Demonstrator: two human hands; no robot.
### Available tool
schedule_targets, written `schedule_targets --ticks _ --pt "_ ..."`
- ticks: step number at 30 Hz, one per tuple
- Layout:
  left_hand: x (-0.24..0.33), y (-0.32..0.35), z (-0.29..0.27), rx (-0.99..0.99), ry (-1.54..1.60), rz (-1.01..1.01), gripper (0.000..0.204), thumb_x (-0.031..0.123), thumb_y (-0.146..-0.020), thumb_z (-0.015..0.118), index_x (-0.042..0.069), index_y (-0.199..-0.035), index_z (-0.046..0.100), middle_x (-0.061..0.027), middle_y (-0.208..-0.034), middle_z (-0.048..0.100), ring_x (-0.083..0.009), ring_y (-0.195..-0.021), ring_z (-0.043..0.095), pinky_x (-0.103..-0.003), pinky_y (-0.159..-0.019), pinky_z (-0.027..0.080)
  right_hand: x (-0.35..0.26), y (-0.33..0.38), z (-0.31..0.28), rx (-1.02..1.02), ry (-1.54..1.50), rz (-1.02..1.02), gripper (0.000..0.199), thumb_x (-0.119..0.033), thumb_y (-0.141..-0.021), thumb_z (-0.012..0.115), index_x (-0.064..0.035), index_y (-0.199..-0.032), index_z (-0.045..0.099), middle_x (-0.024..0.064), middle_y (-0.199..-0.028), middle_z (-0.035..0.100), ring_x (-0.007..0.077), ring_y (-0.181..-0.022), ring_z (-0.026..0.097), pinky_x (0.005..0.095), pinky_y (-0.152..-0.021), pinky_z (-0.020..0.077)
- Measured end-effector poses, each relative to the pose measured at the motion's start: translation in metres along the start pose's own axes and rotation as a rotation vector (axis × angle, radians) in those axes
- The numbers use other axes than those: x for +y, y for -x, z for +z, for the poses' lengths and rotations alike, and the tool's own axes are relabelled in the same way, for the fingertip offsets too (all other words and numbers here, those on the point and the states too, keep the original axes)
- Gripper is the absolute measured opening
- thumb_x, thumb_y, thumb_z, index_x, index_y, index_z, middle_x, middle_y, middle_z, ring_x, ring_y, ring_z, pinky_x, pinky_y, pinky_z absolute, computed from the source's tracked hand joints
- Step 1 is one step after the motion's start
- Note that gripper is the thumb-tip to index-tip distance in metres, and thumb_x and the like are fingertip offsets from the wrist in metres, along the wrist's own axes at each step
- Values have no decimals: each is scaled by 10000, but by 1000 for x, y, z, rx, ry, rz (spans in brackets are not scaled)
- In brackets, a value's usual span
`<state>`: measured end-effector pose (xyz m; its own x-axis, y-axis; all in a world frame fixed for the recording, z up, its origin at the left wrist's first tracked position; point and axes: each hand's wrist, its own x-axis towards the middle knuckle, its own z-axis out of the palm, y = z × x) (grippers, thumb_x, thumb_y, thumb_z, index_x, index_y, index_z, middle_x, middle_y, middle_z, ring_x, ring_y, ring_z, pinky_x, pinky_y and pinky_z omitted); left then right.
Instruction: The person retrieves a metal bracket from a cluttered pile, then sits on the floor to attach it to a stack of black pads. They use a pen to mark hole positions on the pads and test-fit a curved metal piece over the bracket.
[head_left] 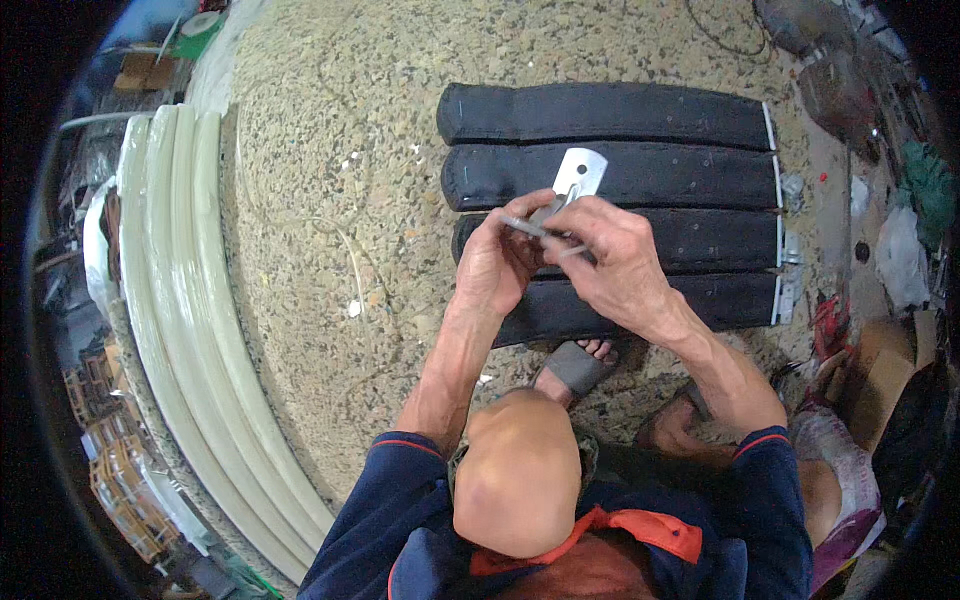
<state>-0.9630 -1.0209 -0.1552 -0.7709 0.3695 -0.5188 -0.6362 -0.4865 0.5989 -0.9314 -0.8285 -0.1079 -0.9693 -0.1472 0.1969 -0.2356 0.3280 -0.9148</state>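
Note:
In front of me my left hand (497, 265) and my right hand (615, 250) are both closed around a metal bracket (587, 163). Its bright flat plate, with a round dark hole, points away from me. Narrower grey metal parts of it show between my fingers, partly hidden by them. The right fingers pinch the near side, while the left fingers hold it from the left. Below the hands several long black padded strips (620, 115) lie side by side on the floor. White edging runs along their right ends.
Long pale tubes in clear plastic wrap (190, 250) lie along the left on the speckled floor (330, 120). A cardboard box (885, 375) and clear plastic bags (902, 255) stand at the right. My sandalled foot (580, 368) is near the strips' front edge.

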Motion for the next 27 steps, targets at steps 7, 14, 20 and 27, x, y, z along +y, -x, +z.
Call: schedule_targets --ticks 7,14,20,27 --pt "20 18 -56 -167 -163 -281 524 292 -930 631 -61 -1317 654 -202 -1170 759 -333 -792 784 -271 -450 528 16 -6 -51 5 125 328 685 -164 -776 905 -4 -1395 659 180 -1185 715 326 -1040 738 427 -864 614" --pt "40 10 -86 -303 -340 -407 506 329 -920 684 -121 -1148 634 -255 -933 725 -281 -523 692 -338 -370 535 41 2 -34 -525 -201 -30 566 -257 -707 964 29 -1150 759 211 -1074 757 362 -934 755 444 -813 606" --pt "58 13 -77 -231 -243 -506 460 327 -1004 658 -83 -1206 607 -219 -873 731 -215 -459 627 -318 -342 479 24 9 -16 -394 6 -317 323 -153 -830 836 -125 -1142 757 138 -909 664 392 -785 711 486 -685 583" --pt "121 -39 -116 184 -744 238 186 189 -1052 683 5 -1026 704 -71 -896 701 -163 -850 683 -316 -755 551 34 -3 11 -93 34 -237 262 -21 -860 731 -128 -1098 763 127 -869 635 377 -743 704 476 -650 595"
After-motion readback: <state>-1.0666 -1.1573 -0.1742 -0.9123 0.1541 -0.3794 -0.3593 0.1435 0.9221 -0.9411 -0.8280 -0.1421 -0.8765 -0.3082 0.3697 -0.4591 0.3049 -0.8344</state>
